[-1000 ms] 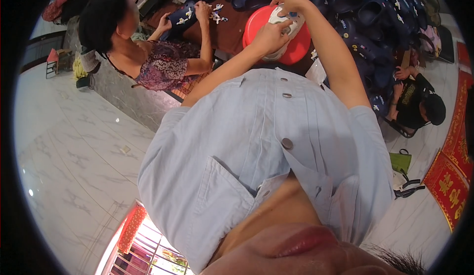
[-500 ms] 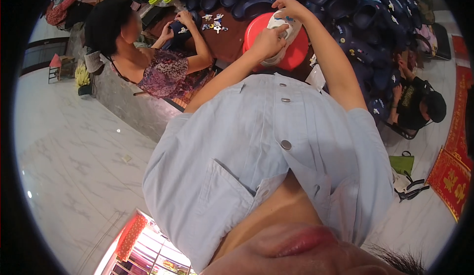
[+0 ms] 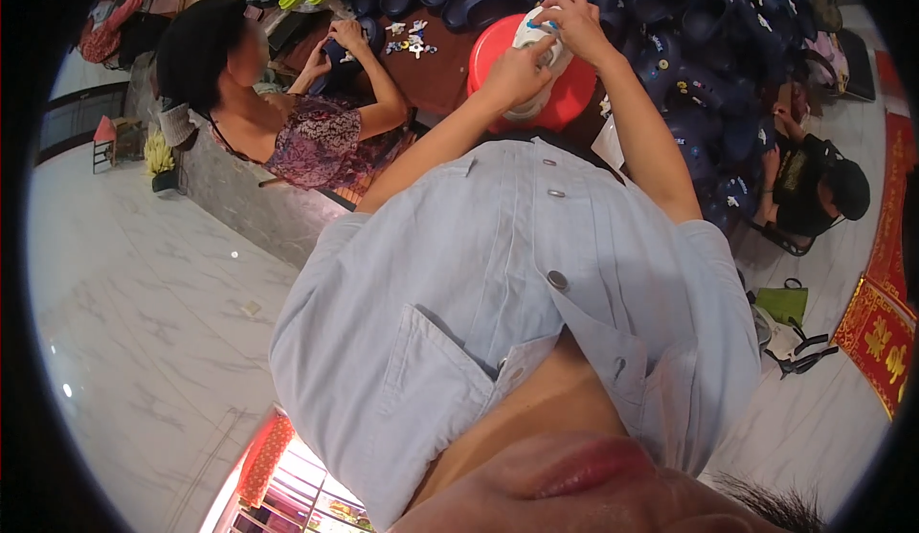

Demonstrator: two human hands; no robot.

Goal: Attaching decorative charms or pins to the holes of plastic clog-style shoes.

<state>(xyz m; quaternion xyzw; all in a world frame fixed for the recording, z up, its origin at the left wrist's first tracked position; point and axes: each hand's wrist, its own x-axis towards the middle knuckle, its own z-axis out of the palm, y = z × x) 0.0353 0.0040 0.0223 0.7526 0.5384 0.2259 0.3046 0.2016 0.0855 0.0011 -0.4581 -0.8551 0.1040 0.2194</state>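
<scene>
Apparently the step in hand is fixing trim onto the white shoe (image 3: 527, 33), which sits over a round red lid (image 3: 572, 94), or something like one, by the brown counter (image 3: 423, 78). The left hand (image 3: 518, 75) holds the shoe around its middle. The right hand (image 3: 574, 25) bends over the far end, fingertips beside a small blue piece (image 3: 544, 24); whether they pinch it or merely press, I cannot tell. The next move probably calls for a firm push there, with the left hand bracing the shoe against twisting.
</scene>
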